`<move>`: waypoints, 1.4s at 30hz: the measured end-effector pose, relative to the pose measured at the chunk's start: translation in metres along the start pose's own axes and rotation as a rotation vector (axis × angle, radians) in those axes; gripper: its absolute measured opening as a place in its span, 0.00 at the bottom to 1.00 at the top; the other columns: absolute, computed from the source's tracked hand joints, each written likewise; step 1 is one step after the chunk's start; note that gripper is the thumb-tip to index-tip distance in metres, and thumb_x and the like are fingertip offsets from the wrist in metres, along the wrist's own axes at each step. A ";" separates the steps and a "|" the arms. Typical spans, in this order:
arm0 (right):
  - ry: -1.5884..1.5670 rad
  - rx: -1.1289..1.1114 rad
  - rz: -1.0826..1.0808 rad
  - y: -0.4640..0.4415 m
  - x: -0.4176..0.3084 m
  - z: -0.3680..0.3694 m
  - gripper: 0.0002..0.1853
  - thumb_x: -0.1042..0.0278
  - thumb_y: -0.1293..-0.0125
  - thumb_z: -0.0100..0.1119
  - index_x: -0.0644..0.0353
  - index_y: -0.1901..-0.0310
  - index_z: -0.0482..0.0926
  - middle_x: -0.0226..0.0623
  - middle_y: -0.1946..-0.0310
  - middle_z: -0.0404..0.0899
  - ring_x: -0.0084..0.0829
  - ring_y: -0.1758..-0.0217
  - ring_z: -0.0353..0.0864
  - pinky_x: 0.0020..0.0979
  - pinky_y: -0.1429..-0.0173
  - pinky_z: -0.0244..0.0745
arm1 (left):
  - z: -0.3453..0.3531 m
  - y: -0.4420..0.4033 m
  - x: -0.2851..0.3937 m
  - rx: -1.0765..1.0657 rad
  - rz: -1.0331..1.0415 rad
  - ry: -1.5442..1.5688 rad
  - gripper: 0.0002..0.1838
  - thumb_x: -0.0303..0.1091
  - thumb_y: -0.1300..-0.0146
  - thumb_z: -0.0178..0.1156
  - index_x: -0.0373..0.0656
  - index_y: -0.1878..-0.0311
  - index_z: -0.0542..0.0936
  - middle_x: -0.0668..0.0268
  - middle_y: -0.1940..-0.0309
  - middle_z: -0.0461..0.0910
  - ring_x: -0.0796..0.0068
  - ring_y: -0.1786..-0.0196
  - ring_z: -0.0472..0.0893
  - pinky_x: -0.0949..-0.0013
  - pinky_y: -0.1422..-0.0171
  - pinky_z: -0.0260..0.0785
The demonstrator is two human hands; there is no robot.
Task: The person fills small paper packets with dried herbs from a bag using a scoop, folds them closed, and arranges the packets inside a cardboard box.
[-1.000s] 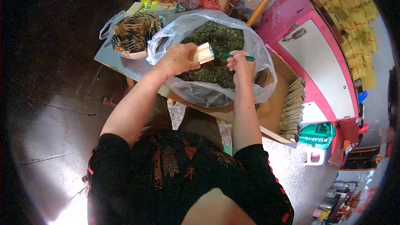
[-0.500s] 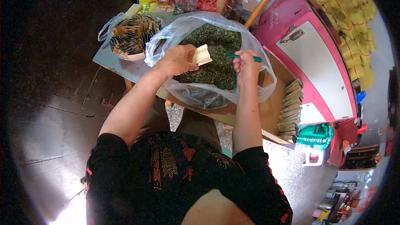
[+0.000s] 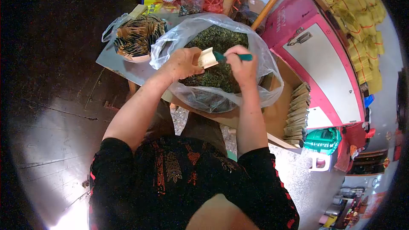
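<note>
My left hand (image 3: pixel 186 63) pinches a small cream paper packet (image 3: pixel 207 58) by its left side, with the mouth facing right. My right hand (image 3: pixel 243 64) is wrapped round a green spoon (image 3: pixel 245 57), whose tip is at the packet's mouth. Whether the tip is inside cannot be made out. Both hands are over a large clear plastic bag (image 3: pixel 272 93), spread wide and filled with dark green dried leaves (image 3: pixel 219 37).
Left of the bag, a round tub holds many brown paper packets (image 3: pixel 138 34). A cardboard box (image 3: pixel 279 117) on the right has a row of upright packets (image 3: pixel 297 115). Beyond are a pink-and-white cabinet (image 3: pixel 319 55), a wooden pole (image 3: pixel 272 2) and yellow bundles (image 3: pixel 355 21).
My right hand has moved left with the spoon, bringing its tip from above the leaves to the packet's mouth. My left hand stays nearly in place with the packet.
</note>
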State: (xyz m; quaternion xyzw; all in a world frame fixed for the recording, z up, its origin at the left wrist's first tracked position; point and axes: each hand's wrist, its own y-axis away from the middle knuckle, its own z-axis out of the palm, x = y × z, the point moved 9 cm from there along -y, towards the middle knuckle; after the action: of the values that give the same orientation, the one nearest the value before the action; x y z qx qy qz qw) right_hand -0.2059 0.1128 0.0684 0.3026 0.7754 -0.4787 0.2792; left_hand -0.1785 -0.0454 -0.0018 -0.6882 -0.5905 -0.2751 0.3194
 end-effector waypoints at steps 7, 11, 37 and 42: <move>0.074 0.292 0.326 0.011 0.049 -0.049 0.09 0.66 0.42 0.53 0.60 0.73 0.81 0.30 0.82 0.75 0.20 0.80 0.72 0.23 0.75 0.66 | 0.001 -0.002 -0.001 -0.044 -0.024 -0.011 0.22 0.38 0.53 0.71 0.41 0.56 0.77 0.56 0.68 0.80 0.58 0.62 0.80 0.62 0.56 0.70; 0.358 0.143 0.401 0.023 0.093 -0.015 0.09 0.67 0.42 0.54 0.62 0.71 0.81 0.35 0.80 0.79 0.22 0.79 0.76 0.22 0.76 0.67 | 0.001 -0.002 -0.001 -0.028 -0.025 -0.028 0.22 0.38 0.53 0.71 0.41 0.55 0.77 0.56 0.67 0.80 0.58 0.61 0.80 0.62 0.55 0.71; -0.293 0.117 0.416 0.019 0.041 0.001 0.07 0.71 0.45 0.52 0.64 0.73 0.79 0.30 0.84 0.74 0.16 0.82 0.67 0.19 0.79 0.60 | 0.003 -0.001 -0.002 -0.040 -0.073 0.020 0.20 0.39 0.54 0.71 0.40 0.61 0.76 0.56 0.69 0.80 0.57 0.61 0.80 0.60 0.54 0.71; -0.078 0.027 0.171 0.010 0.008 0.002 0.08 0.70 0.43 0.52 0.62 0.71 0.80 0.30 0.82 0.75 0.17 0.79 0.70 0.21 0.75 0.62 | -0.001 0.001 0.002 -0.001 -0.031 0.005 0.19 0.40 0.54 0.71 0.40 0.62 0.76 0.56 0.69 0.80 0.56 0.62 0.80 0.59 0.55 0.71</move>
State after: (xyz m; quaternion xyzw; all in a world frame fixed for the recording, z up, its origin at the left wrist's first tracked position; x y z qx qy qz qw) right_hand -0.2031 0.1161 0.0559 0.3527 0.7286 -0.4751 0.3450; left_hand -0.1771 -0.0454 0.0001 -0.6784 -0.6003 -0.2819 0.3161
